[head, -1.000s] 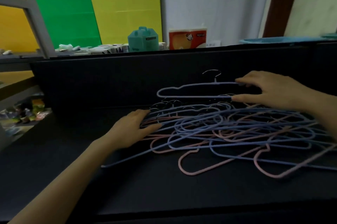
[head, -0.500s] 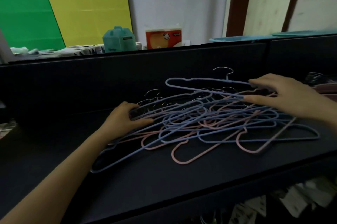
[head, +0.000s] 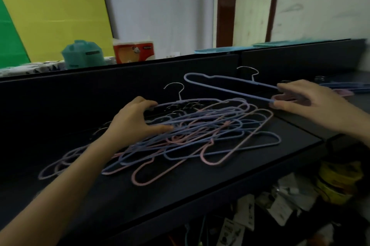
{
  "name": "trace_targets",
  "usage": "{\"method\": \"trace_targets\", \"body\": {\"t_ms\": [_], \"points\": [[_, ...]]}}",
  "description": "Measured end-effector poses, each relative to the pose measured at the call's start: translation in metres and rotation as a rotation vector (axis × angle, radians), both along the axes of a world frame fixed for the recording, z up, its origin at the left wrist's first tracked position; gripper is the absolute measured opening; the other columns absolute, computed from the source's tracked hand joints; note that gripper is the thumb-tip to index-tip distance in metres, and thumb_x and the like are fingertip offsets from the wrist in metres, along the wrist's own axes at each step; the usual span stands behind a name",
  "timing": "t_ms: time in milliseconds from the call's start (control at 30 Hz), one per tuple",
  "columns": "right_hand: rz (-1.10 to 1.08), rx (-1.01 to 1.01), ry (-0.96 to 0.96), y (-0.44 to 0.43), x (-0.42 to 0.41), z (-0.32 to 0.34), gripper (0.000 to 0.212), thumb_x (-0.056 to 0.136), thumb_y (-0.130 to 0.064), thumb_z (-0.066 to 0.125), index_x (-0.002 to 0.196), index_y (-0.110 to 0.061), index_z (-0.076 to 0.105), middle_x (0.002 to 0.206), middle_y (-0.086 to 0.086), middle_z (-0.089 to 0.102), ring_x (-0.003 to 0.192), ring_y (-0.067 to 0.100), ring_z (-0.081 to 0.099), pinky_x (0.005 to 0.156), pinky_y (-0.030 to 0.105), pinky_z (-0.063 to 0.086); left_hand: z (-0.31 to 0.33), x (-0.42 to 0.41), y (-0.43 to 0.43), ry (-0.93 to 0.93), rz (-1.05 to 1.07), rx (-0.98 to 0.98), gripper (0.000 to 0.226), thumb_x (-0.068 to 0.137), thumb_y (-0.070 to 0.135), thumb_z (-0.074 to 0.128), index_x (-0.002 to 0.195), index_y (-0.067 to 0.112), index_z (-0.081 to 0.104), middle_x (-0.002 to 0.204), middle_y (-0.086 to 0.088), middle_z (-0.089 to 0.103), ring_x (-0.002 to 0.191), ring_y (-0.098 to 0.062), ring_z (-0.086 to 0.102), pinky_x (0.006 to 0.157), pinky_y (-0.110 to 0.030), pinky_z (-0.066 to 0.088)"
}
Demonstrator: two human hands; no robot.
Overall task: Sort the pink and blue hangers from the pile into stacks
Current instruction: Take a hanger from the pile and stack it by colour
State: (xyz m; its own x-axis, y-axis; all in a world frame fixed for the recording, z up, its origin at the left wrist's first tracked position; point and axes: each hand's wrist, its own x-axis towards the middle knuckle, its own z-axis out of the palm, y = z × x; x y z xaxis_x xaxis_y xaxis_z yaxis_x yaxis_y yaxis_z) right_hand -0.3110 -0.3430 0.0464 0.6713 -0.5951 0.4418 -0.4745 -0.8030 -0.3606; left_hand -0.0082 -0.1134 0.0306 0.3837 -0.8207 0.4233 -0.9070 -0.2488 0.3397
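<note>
On the dark table (head: pixel 180 189), a tangled pile (head: pixel 202 135) of pink and blue hangers lies in the middle. It spreads from the near left toward the right, and its metal hooks point at the black back panel (head: pixel 100 95).

The left hand (head: pixel 136 119) rests on the pile's far left side. Its fingers curl over the end of the topmost blue bar and its thumb stretches along the wires below, so it grips the pile between them.

The right hand (head: pixel 308 101) holds 1 blue hanger (head: pixel 226 88) clear of the pile, to the pile's upper right. It pinches the hanger's right end, with the forefinger on the upper bar and the thumb at the lower one. That hanger is tilted, with its left end higher, its hook upright and nothing under it touching.

Beyond the right hand, at the table's far right, a low blue stack (head: pixel 346 86) lies flat with a pink stack (head: pixel 343 92) just in front of it. Both are blurred, and how many hangers each has cannot be told.

Behind the panel stand a teal container (head: pixel 83 53) and a tissue pack (head: pixel 134 50), with a yellow board (head: pixel 60 25) and a green board (head: pixel 10 45) against the wall. Below the table's near edge sits loose clutter (head: pixel 280 205).
</note>
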Motion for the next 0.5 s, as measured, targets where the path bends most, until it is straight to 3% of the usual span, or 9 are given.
{"method": "trace_targets", "body": {"t_ms": [67,133,233,300,400,500], "points": [[-0.019,-0.033,0.005,-0.016,-0.025,0.001,0.098,0.062,-0.088,0.038,0.135,-0.024,0.048,0.125,-0.01,0.049,0.116,0.009,0.047,0.098,0.036,0.039,0.0,-0.024,-0.023,-0.009,-0.032,0.007,0.101,0.047,0.073,0.056,0.13,0.016,0.049,0.107,0.009,0.044,0.092,-0.012,0.047,0.083,-0.028,0.045],[-0.042,-0.047,0.0,-0.031,-0.051,0.002,0.086,0.069,-0.079,0.043,0.135,-0.024,0.048,0.127,-0.008,0.05,0.116,0.008,0.045,0.096,0.032,0.036,-0.002,-0.049,-0.048,-0.013,-0.055,0.014,0.099,0.049,0.073,0.058,0.13,0.017,0.048,0.109,0.008,0.045,0.094,-0.012,0.049,0.086,-0.03,0.046],[-0.077,-0.044,0.01,-0.056,-0.091,0.001,0.081,0.066,-0.069,0.044,0.134,-0.025,0.048,0.13,-0.007,0.05,0.116,0.009,0.045,0.097,0.034,0.036,-0.007,-0.087,-0.086,-0.009,-0.09,0.023,0.097,0.052,0.072,0.059,0.131,0.018,0.048,0.115,0.006,0.048,0.097,-0.013,0.051,0.089,-0.033,0.047],[-0.102,-0.038,0.033,-0.075,-0.116,-0.001,0.085,0.065,-0.076,0.041,0.134,-0.025,0.049,0.129,-0.008,0.05,0.118,0.013,0.047,0.098,0.037,0.038,-0.01,-0.111,-0.112,-0.006,-0.108,0.03,0.096,0.054,0.072,0.058,0.132,0.018,0.047,0.117,0.005,0.048,0.097,-0.014,0.051,0.089,-0.032,0.046],[-0.112,-0.064,0.038,-0.107,-0.151,-0.006,0.108,0.055,-0.096,0.029,0.132,-0.025,0.051,0.126,-0.01,0.05,0.118,0.012,0.048,0.099,0.038,0.04,-0.016,-0.145,-0.148,-0.01,-0.135,0.022,0.095,0.053,0.072,0.056,0.132,0.019,0.047,0.111,0.006,0.047,0.096,-0.013,0.05,0.086,-0.029,0.044],[-0.126,-0.059,0.065,-0.141,-0.183,-0.013,0.113,0.049,-0.099,0.025,0.132,-0.027,0.05,0.127,-0.011,0.05,0.119,0.011,0.048,0.1,0.041,0.041,-0.023,-0.176,-0.182,0.002,-0.143,0.015,0.095,0.052,0.073,0.055,0.13,0.02,0.049,0.105,0.01,0.043,0.091,-0.009,0.045,0.081,-0.026,0.041]]}}
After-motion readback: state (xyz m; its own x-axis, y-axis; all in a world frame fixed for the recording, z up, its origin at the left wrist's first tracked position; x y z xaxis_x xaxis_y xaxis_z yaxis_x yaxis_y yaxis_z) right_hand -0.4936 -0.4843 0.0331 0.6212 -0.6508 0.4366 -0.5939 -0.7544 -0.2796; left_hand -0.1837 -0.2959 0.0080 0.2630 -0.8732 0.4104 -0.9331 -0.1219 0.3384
